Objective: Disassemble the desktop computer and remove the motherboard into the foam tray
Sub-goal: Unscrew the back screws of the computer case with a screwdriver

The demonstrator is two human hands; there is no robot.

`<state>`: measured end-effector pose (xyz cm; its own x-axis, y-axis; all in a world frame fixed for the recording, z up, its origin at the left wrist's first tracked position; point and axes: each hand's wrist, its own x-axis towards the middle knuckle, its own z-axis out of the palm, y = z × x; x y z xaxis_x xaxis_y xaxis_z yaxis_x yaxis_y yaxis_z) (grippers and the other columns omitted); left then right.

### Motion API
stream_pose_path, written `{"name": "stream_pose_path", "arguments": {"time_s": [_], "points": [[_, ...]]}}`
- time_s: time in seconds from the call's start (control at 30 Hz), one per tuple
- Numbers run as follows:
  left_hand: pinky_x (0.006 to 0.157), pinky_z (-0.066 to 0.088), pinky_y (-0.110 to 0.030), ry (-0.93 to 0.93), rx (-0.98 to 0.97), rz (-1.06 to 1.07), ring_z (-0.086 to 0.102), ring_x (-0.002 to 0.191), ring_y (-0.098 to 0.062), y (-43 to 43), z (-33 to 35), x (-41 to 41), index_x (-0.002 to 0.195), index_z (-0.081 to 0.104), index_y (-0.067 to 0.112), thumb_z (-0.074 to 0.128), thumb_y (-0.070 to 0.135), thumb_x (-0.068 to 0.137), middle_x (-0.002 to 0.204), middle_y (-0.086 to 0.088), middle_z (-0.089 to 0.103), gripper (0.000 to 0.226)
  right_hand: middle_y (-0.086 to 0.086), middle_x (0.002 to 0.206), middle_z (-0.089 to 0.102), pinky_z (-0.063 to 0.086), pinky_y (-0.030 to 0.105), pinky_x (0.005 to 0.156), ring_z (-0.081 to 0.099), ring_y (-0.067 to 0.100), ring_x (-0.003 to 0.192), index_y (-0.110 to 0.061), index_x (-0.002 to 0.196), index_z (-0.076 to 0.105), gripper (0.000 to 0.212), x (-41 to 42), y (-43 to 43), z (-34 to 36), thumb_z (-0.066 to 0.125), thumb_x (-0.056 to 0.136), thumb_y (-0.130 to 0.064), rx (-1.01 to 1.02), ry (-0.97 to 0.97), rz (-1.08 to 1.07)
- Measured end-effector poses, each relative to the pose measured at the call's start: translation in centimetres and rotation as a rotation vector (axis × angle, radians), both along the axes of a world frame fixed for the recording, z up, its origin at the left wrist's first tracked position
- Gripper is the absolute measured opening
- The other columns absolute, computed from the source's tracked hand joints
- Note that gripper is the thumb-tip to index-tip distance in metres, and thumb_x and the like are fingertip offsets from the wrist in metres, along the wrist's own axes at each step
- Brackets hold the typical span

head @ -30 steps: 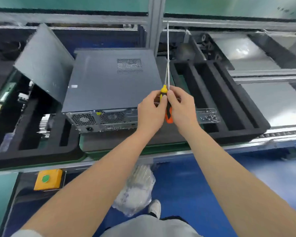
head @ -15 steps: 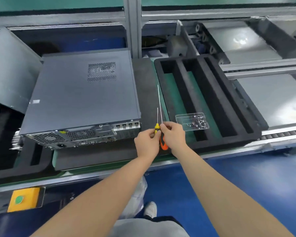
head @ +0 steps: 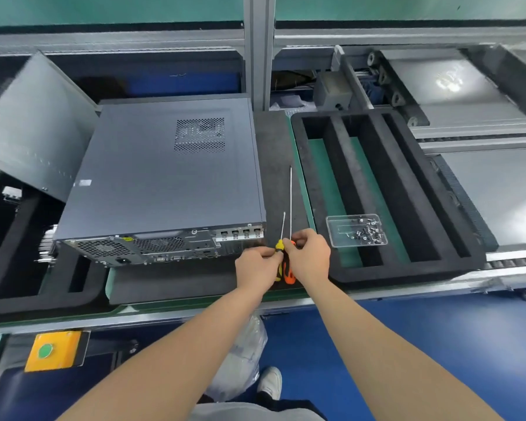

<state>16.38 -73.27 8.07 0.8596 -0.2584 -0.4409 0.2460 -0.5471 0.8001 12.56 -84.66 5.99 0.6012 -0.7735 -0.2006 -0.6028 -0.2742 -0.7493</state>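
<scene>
Below the bench edge, nearest the person, a white shoe (head: 270, 382) stands on the blue floor beside a clear plastic bag (head: 240, 357), and a yellow box with a green button (head: 53, 350) sits to the left. Just over the edge, both hands meet on two screwdrivers. The left hand (head: 257, 265) has its fingers curled round the yellow screwdriver (head: 279, 246), and the right hand (head: 309, 259) grips the orange screwdriver (head: 289, 276). Both thin shafts point away over the dark foam mat (head: 179, 281). Just left of the hands, the desktop computer (head: 164, 177) lies flat on that mat, its rear ports facing the person and its vented cover in place, so the motherboard is hidden. To the right, the black foam tray (head: 407, 270) lies with its long slots running away. A clear box of screws (head: 356, 230) rests across its near ribs. Another foam tray (head: 28, 299) lies at the far left, and behind it a grey panel (head: 34, 129) leans tilted beside the computer.
</scene>
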Motion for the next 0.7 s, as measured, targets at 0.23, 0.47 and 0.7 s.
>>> {"name": "stream_pose_path", "arguments": {"time_s": [0.23,0.47,0.7], "points": [[0.089,0.06,-0.038,0.136,-0.177,-0.065,0.071,0.096,-0.018,0.3,1.7,-0.3,0.109,0.078,0.022,0.077,0.034,0.089,0.1,0.004,0.077,0.023,-0.007,0.088,0.066,0.052,0.03,0.075,0.062,0.007,0.084,-0.024,0.094,0.065,0.014,-1.5,1.0,2.4,0.063,0.099,-0.036,-0.038,-0.178,-0.09],[0.062,0.055,-0.023,0.119,-0.376,-0.153,0.075,0.075,-0.01,3.0,4.0,-0.3,0.1,0.075,0.03,0.084,0.034,0.082,0.082,0.004,0.079,0.021,-0.006,0.088,0.073,0.063,0.037,0.061,0.072,0.016,0.08,-0.032,0.095,0.071,0.019,-3.7,4.4,5.4,0.057,0.102,-0.043,0.233,-0.3,-0.033],[0.079,0.058,-0.031,0.113,-0.467,-0.24,0.071,0.091,-0.012,7.1,5.1,0.6,0.099,0.082,0.03,0.068,0.021,0.096,0.094,0.009,0.079,0.017,-0.002,0.08,0.071,0.051,0.029,0.048,0.061,0.015,0.057,-0.032,0.101,0.071,0.019,-5.3,9.6,7.9,0.053,0.105,-0.036,0.242,-0.393,-0.066]]}}
